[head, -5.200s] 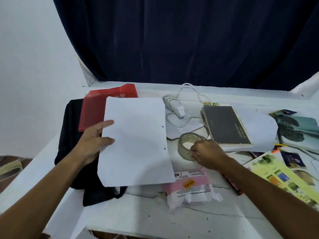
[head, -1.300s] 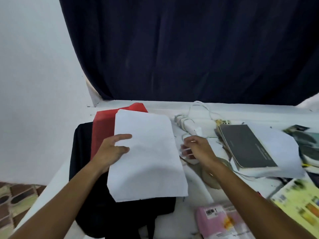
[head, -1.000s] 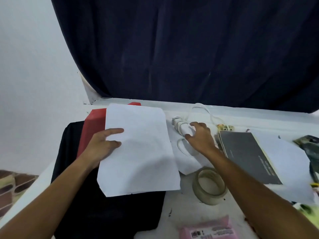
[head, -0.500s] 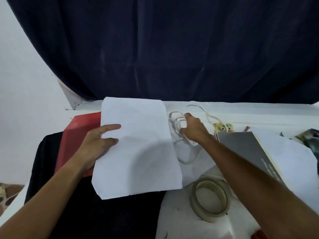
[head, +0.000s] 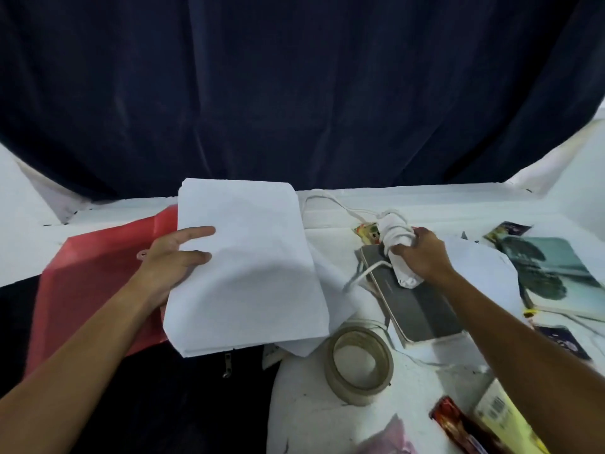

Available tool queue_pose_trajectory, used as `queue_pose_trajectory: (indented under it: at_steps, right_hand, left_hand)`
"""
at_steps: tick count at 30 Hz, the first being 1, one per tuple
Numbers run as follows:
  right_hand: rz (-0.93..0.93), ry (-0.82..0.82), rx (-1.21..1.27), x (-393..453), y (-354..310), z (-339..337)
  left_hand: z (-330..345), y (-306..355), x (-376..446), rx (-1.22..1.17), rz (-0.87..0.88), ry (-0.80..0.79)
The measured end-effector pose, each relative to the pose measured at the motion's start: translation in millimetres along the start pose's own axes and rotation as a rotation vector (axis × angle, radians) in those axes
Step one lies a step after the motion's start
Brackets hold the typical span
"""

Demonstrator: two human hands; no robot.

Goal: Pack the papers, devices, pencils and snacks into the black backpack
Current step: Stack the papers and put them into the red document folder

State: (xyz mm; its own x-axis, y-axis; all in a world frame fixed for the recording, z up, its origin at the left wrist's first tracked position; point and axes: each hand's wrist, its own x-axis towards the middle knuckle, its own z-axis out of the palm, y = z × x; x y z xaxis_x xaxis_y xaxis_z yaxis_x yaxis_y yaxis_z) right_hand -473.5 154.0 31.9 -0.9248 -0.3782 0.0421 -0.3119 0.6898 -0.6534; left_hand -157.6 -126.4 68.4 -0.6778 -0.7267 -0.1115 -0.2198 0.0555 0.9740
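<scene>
1. At right of centre in the head view, the right hand point(head: 422, 257) now grips the white charger point(head: 397, 253) with its cable point(head: 330, 199) wound around. Half a second ago it only touched the charger on the worktop point(head: 327, 421); now it holds it lifted above the grey notebook point(head: 415, 309).
2. At centre left, the left hand point(head: 170, 260) still pinches the white papers point(head: 245, 267) above the red folder point(head: 98, 273).
3. The black backpack point(head: 147, 404) lies at lower left, with nothing yet put inside, I judge; the charger probably goes next.

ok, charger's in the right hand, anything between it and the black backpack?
Yes. The white paper stack held by the left hand and the red folder lie over the black backpack. The right hand grips the white charger over the gray notebook. No bag opening is visible.
</scene>
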Motion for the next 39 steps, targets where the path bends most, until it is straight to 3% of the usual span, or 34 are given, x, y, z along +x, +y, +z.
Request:
queue_pose_trajectory:
  at_steps: [2,6,9,11,13,16,18,24,28,30,34,39]
  right_hand:
    - [0.016,-0.036,-0.072,-2.1,5.2,3.2]
    - [0.085,-0.065,-0.478,-7.3,-9.5,-2.6]
    - [-0.101,0.099,-0.658,-23.6,-43.5,-5.6]
    - [-0.356,0.122,-0.492,-31.5,-67.6,6.5]
    - [-0.467,-0.065,-0.270,-38.6,-88.3,29.8]
    - [-0.376,-0.408,-0.201,-40.2,-99.1,71.1]
    - [-0.313,-0.473,-0.246,-33.1,-95.4,95.7]
    - [-0.192,-0.381,-0.290,-13.4,-91.3,132.2]
    - [-0.106,-0.242,-0.081,-6.6,-97.8,140.1]
    - [-0.069,-0.257,0.029,-3.0,-102.0,138.5]
    - [-0.238,-0.238,0.058,5.6,-117.6,126.2]
    - [-0.399,-0.041,0.134,15.3,-159.3,80.8]
  left_hand:
    - [1.7,-1.0,1.4,-0.003,0.000,-0.009]
    - [-1.1,0.7,1.5,0.004,0.008,-0.004]
    - [-8.0,7.4,-3.2,-0.015,0.023,0.013]
    - [-17.7,11.2,-5.9,-0.017,0.036,0.054]
    - [-30.2,13.0,-10.4,-0.013,0.041,0.083]
    - [-46.6,10.4,-18.5,-0.033,0.038,0.135]
    - [-55.8,6.3,-25.4,-0.009,0.052,0.170]
    - [-72.0,-12.1,-30.9,-0.016,0.012,0.185]
    - [-72.2,-18.7,-32.3,-0.032,-0.003,0.201]
    - [-73.9,-20.1,-31.8,-0.041,0.000,0.210]
    - [-85.3,-20.3,-31.1,-0.024,0.006,0.248]
    - [-98.9,-25.0,-29.3,-0.050,-0.025,0.267]
